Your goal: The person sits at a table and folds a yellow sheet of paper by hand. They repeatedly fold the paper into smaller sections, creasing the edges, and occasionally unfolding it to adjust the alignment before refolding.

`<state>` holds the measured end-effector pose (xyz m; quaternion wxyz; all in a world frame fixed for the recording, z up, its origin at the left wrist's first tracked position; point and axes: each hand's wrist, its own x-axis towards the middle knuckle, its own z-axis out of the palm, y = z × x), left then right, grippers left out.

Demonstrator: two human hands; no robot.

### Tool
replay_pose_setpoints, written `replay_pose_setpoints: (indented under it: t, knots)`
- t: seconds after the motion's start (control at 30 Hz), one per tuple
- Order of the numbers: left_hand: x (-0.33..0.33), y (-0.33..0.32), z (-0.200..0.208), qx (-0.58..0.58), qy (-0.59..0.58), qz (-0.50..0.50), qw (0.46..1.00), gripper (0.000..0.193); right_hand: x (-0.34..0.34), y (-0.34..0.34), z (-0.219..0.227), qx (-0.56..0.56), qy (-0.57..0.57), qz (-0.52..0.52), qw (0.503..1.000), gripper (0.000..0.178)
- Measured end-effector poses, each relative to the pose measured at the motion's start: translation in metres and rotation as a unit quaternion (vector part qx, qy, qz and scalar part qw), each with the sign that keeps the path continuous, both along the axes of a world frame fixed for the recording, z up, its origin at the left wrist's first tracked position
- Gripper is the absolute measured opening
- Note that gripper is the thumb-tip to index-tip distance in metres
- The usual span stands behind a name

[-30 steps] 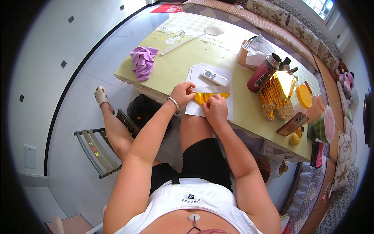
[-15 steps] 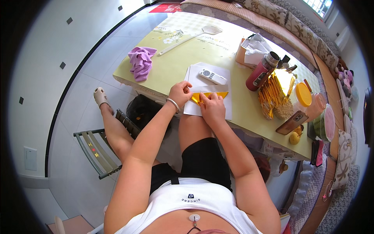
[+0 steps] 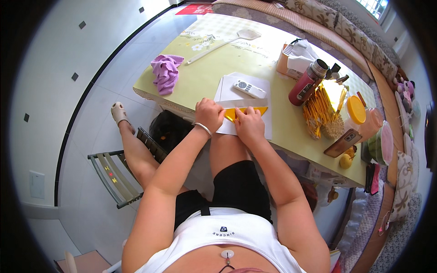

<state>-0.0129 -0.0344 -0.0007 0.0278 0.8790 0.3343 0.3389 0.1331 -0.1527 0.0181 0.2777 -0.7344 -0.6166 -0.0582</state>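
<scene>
A piece of shiny gold foil paper (image 3: 231, 113), folded to a long shape with a pale strip along its far side, lies over white sheets (image 3: 226, 91) at the table's near edge. My left hand (image 3: 209, 114), a bangle on its wrist, closes at the left end of the foil; its fingertips are partly hidden. Bent fingers of my right hand (image 3: 250, 123) grip and press the middle of the foil. Just beyond both hands, a white remote control (image 3: 249, 88) rests on the sheets.
A crumpled purple cloth (image 3: 167, 73) and a fly swatter (image 3: 223, 47) lie farther left on the table (image 3: 195, 86). On the right stand a dark red thermos (image 3: 306, 86), a bundle of folded gold paper (image 3: 316, 111), a yellow-lidded jar (image 3: 356, 109) and a leaning phone (image 3: 342, 142).
My left hand's fingers have curled down closer over the foil's left end, from a raised pinch. My right hand stays on the foil, nearly unmoved.
</scene>
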Motion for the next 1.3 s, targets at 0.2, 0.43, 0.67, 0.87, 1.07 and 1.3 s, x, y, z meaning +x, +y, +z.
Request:
replay_pose_setpoints:
  t: [0.2, 0.43, 0.67, 0.87, 1.07, 1.3]
  knots:
    - [0.027, -0.003, 0.028, -0.033, 0.073, 0.053, 0.995, 0.036, 0.034, 0.006, 0.000, 0.032, 0.153, -0.006, 0.988, 0.034]
    - [0.042, 0.005, 0.031, -0.062, 0.137, -0.036, 0.988, 0.042, 0.071, 0.018, 0.015, 0.076, -0.119, 0.035, 0.989, 0.056]
    - [0.036, -0.008, 0.011, 0.085, 0.103, -0.152, 0.979, 0.018, 0.085, 0.017, 0.021, -0.172, -0.136, 0.212, 0.952, 0.050]
    - [-0.005, -0.029, 0.002, -0.017, 0.144, -0.134, 0.980, 0.045, 0.099, -0.023, -0.013, -0.104, -0.078, 0.152, 0.980, 0.053]
    - [-0.036, -0.052, 0.007, -0.029, 0.076, -0.123, 0.989, 0.042, 0.088, -0.059, -0.001, -0.118, -0.061, 0.159, 0.978, 0.059]
    - [-0.043, -0.066, 0.017, -0.061, -0.056, -0.122, 0.989, 0.023, 0.064, -0.085, 0.003, 0.051, 0.036, 0.153, 0.986, 0.038]
